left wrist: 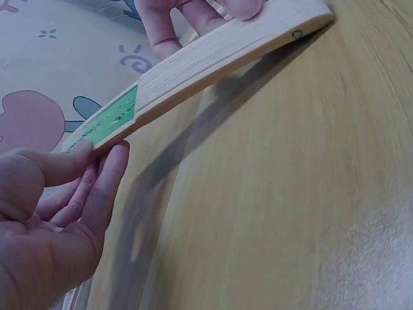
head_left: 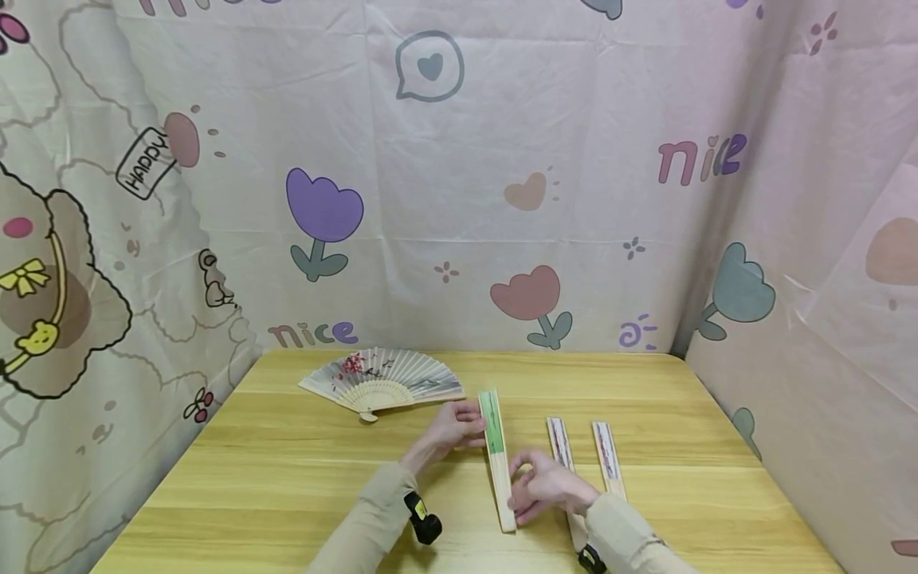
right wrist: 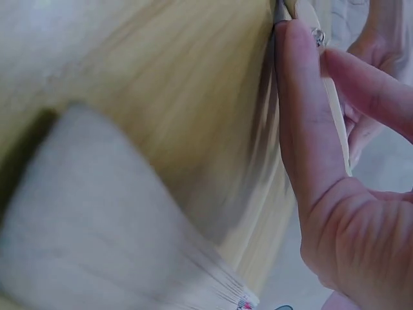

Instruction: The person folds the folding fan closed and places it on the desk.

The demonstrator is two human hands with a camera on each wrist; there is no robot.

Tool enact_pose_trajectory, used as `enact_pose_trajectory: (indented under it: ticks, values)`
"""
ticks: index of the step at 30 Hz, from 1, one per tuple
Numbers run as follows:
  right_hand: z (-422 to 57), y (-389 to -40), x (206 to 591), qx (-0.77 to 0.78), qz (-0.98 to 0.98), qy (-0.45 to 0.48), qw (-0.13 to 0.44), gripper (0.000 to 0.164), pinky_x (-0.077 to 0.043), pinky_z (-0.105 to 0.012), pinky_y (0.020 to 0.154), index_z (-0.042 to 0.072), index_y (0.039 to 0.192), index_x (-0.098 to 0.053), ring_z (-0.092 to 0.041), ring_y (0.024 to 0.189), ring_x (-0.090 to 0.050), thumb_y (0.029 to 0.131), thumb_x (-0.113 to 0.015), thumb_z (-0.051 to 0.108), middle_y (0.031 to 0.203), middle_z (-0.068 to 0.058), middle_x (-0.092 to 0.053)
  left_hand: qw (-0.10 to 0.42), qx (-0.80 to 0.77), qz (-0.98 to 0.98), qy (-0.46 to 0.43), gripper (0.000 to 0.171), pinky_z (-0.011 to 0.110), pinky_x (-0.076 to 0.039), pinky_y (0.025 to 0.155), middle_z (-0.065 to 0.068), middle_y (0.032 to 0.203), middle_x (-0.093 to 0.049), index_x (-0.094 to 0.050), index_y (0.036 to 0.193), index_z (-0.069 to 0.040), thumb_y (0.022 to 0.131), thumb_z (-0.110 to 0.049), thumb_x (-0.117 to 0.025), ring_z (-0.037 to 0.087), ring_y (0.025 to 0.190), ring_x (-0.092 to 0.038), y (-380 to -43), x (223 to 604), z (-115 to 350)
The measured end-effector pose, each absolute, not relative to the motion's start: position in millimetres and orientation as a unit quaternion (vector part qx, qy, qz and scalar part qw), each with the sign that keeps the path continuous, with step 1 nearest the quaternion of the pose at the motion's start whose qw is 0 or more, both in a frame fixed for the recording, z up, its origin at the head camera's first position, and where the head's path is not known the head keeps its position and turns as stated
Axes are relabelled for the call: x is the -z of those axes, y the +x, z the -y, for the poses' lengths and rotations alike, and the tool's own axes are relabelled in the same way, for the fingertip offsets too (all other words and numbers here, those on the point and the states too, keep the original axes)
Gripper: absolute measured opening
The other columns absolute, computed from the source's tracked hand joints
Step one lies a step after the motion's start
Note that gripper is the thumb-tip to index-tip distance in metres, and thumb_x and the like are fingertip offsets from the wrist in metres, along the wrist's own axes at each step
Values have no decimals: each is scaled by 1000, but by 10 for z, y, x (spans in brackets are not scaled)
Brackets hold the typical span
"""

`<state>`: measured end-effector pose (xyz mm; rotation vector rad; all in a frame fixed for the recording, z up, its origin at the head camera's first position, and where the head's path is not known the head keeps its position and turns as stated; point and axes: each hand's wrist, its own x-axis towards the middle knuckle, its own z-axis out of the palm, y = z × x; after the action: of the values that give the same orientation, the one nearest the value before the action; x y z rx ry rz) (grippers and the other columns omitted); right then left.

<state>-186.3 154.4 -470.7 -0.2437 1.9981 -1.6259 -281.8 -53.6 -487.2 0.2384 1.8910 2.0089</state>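
Note:
A closed folding fan (head_left: 497,470) with a green printed leaf and pale wooden ribs stands out at the middle of the table. My left hand (head_left: 452,429) pinches it by the green part, thumb above and fingers beneath in the left wrist view. Lower down, at the ribbed end near the rivet (left wrist: 297,34), my right hand (head_left: 547,482) holds it between thumb and fingers. The fan's green end is raised, and its shadow falls on the wood below. Part of the fan is hidden by the fingers in the right wrist view.
An opened folding fan (head_left: 383,392) with red blossoms lies at the back left. Two closed fans with pale printed leaves, a nearer one (head_left: 560,440) and a farther-right one (head_left: 607,454), lie by the right forearm. Printed cloth (head_left: 445,159) hangs behind the wooden table (head_left: 272,446).

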Motion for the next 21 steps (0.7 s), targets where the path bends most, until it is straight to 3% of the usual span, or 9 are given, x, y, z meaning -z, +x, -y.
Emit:
enact_pose_trajectory:
  ticks: [10,21]
  values:
    - [-1527,-1812,4694,569,-768,-65,287,37,-69,-36,63,-5,106,-50,-20,59,-68,78,-73,-11,76,-19,-70,206,-686,-688,114,31,35,-69,79,15,88,-73,-56,116,21,88,13,-65,14,71,-70,-2755,4890,497]
    - [-1516,-1817,4686,534,-795,-39,285,35,-69,-33,61,-5,101,-51,-17,55,-70,78,-76,-9,75,-21,-72,163,-637,-742,132,27,33,-70,72,24,90,-71,-60,110,21,86,12,-70,12,66,-67,-2734,4898,459]
